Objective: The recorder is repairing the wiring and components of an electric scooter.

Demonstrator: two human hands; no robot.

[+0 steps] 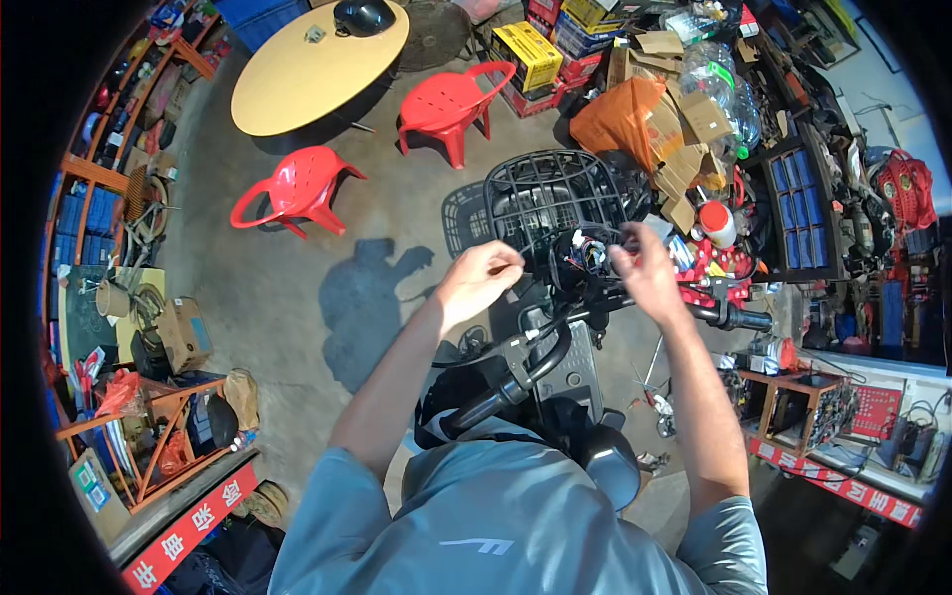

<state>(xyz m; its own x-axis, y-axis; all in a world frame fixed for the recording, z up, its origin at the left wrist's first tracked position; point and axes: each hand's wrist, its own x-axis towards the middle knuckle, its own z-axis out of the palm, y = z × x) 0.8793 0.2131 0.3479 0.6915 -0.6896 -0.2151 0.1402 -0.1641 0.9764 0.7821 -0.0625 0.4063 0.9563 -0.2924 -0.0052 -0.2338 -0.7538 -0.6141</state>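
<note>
I stand over an electric scooter with black handlebars [535, 362] and a black wire front basket [550, 193]. A bundle of coloured wires [587, 254] shows at the open head of the handlebar stem. My left hand [479, 278] is pinched shut on a thin wire just left of that bundle. My right hand [645, 273] grips wires on the bundle's right side, fingers curled. The right handlebar grip [739, 318] sticks out beyond my right wrist; the left grip [486, 407] points toward my chest.
Two red plastic chairs [297, 188] [451, 99] and a round tan table [317, 64] stand on the concrete floor behind the scooter. Cardboard boxes, an orange bag [620, 119] and crates pile at the right. Orange shelving [164, 431] stands at the left, a workbench [803, 392] at the right.
</note>
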